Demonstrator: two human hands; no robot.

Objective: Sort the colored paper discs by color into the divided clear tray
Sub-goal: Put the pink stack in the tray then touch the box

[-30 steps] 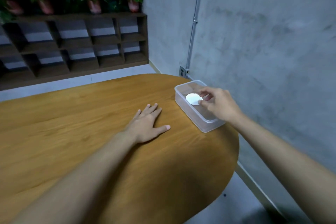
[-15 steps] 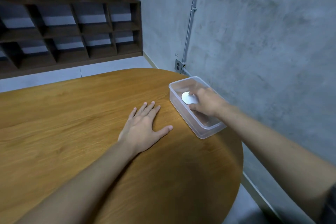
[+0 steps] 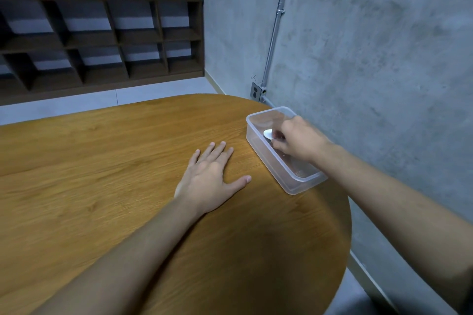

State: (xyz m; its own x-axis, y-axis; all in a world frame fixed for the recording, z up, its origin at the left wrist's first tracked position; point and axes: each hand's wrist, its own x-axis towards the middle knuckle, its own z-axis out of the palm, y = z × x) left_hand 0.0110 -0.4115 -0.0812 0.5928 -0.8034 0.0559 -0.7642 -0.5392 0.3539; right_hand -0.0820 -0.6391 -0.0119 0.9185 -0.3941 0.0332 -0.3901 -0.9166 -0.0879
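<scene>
A clear plastic tray (image 3: 261, 147) stands near the right edge of the wooden table (image 3: 102, 174). My right hand (image 3: 298, 139) reaches down into it, fingers curled and pinching a white paper disc (image 3: 267, 133) of which only the left edge shows. Something dark lies just under the disc; I cannot tell what it is. My left hand (image 3: 212, 176) lies flat on the table left of the tray, fingers spread, holding nothing. No divider inside the tray is visible.
A grey concrete wall (image 3: 358, 59) runs close behind the tray, with a metal conduit (image 3: 275, 23) and a socket (image 3: 255, 91). The table's rounded edge drops off right of the tray. Dark wooden shelves (image 3: 102, 38) with potted plants stand across the floor.
My right hand has sunk deeper into the tray and closed over the white disc, hiding most of it. The view tilted down. My left hand has stayed flat in place.
</scene>
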